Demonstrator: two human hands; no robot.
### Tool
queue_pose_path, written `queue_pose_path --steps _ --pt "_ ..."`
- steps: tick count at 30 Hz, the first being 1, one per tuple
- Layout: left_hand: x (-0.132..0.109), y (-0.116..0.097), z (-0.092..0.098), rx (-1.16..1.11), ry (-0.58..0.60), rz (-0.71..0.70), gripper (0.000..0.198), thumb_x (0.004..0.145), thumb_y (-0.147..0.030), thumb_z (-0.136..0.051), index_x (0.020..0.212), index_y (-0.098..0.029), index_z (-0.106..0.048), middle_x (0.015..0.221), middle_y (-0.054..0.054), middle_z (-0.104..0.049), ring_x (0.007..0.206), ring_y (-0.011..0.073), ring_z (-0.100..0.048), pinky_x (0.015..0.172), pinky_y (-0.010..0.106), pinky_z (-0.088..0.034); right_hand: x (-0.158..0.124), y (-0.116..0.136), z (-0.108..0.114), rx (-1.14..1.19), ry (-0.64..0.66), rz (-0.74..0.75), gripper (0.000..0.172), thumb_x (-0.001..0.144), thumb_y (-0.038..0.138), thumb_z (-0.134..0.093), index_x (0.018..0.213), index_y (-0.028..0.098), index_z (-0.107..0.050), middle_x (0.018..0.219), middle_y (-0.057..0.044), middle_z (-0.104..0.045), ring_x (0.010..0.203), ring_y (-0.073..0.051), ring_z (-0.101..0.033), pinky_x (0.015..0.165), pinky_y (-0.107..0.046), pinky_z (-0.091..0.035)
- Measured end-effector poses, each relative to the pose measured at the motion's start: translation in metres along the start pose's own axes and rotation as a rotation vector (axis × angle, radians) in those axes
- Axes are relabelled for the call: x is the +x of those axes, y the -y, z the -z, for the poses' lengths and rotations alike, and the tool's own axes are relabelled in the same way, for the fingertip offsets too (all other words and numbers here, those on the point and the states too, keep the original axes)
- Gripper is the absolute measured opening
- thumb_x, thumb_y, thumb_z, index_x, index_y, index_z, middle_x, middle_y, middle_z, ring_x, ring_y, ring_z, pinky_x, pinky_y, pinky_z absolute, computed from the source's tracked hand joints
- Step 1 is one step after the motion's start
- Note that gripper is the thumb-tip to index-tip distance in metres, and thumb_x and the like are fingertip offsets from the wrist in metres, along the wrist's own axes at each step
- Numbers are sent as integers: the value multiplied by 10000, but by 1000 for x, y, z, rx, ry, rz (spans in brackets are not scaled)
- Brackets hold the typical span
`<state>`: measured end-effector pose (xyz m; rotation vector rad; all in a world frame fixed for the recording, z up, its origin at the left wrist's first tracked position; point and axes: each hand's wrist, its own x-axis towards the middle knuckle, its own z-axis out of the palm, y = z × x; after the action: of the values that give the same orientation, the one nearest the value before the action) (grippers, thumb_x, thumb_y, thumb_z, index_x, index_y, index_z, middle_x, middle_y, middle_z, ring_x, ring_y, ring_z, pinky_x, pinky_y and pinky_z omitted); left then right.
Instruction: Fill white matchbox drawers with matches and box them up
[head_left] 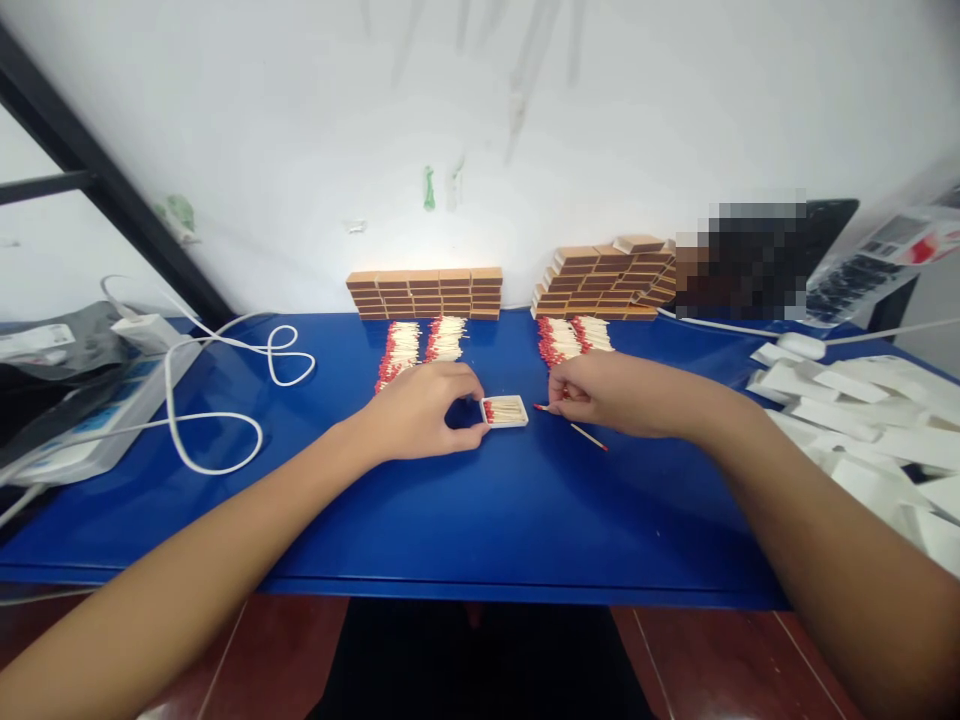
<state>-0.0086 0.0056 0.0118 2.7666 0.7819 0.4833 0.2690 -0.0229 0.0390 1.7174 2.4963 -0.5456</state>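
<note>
My left hand (431, 410) pinches the left end of a small white matchbox tray (514, 424) between thumb and fingers. Red-tipped matches (506, 410) lie inside it, heads to the left. To the right of the tray, my right hand (581, 390) is closed on a match (541, 408), its red head pointing left toward the tray. One loose match (589, 436) rests on the table just below that hand. Behind my hands lie piles of matches, a left pile (401, 345) and a right pile (559, 340), partly hidden by my fingers.
Matchboxes are stacked against the wall in a left stack (424, 295) and a right stack (600, 280). White empty trays (862, 410) heap up at the right of the blue table (465, 530). A white cable (176, 420) and power strip (97, 430) occupy the left.
</note>
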Motion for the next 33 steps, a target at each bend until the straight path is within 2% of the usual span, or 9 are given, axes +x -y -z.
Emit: queue_pose_path --steps 5,8,13,22,28,33 --pt "0 1 -1 -8 -11 -2 176 898 -316 -738 1017 -186 -729 1045 69 -761 964 248 -718 865 387 -571 -3 3 6 114 -67 -47 213 959 421 -606 879 233 -665 739 -21 -703 559 -169 -597 543 -309 -365" --pt "0 1 -2 -12 -19 -9 183 898 -312 -741 1026 -182 -732 1048 69 -762 970 248 -720 883 389 -575 -3 7 6 110 -146 -24 272 993 478 -567 899 233 -642 694 -8 -658 515 -156 -558 521 -305 -357" --pt "0 0 -2 12 -25 10 174 892 -305 -731 1016 -183 -735 1037 66 -764 978 256 -724 907 407 -581 -1 12 3 145 -183 -22 301 1016 518 -538 959 237 -628 668 8 -632 480 -148 -527 494 -299 -326" --pt "0 2 -2 25 -96 54 178 893 -325 -734 1008 -190 -722 1045 76 -760 991 262 -724 925 414 -582 0 22 0 115 -371 111 257 1020 445 -566 930 220 -652 648 18 -576 587 -155 -503 594 -301 -306" --pt "0 0 -1 30 -93 37 165 900 -326 -720 993 -189 -716 1019 71 -759 963 261 -723 891 409 -574 5 35 -13 80 -334 144 125 1001 276 -579 964 212 -680 689 20 -582 625 -149 -492 620 -293 -286" --pt "0 1 -2 35 -85 36 172 896 -326 -726 1003 -192 -716 1009 74 -763 953 262 -729 872 400 -581 5 39 -15 75 -302 171 171 1015 354 -598 976 220 -697 709 16 -597 643 -153 -509 626 -293 -298"
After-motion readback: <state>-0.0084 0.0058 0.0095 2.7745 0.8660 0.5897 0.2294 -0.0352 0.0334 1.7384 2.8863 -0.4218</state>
